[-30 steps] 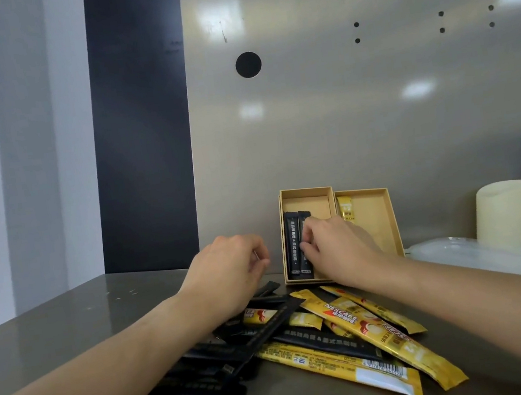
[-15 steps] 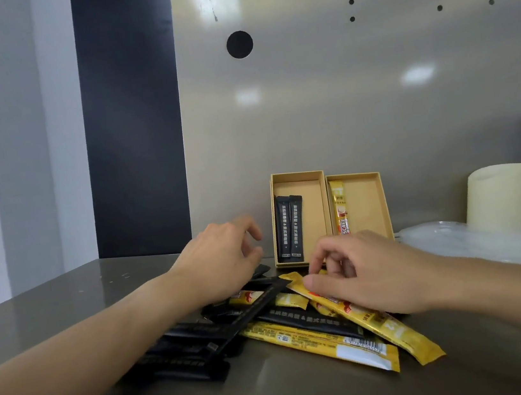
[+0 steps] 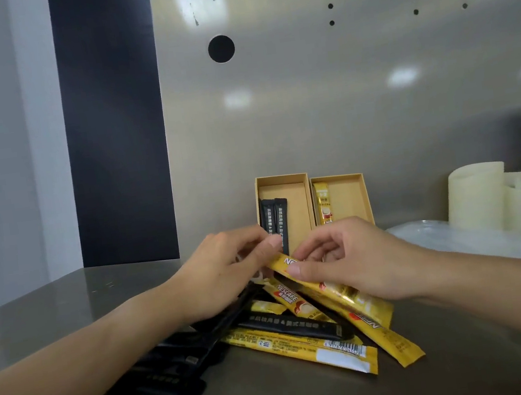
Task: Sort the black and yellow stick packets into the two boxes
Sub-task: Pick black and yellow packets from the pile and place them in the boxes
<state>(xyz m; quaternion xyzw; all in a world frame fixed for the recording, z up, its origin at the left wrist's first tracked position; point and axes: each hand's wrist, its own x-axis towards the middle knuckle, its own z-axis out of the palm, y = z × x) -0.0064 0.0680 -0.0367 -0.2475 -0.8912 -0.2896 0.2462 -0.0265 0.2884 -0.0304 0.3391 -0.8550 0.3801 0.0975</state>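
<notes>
Right hand (image 3: 345,262) lifted yellow packet (image 3: 281,264) (NESCAFE), grip pinching; left hand (image 3: 222,269) grip unclear.

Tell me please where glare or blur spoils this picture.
Head view: soft glare patches on the steel back panel; black packets at lower left blurred and dark; print on the yellow packet in the right hand partly readable.

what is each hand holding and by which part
The right hand pinches a yellow packet near its upper end. Whether the left hand grips anything cannot be told.
</notes>
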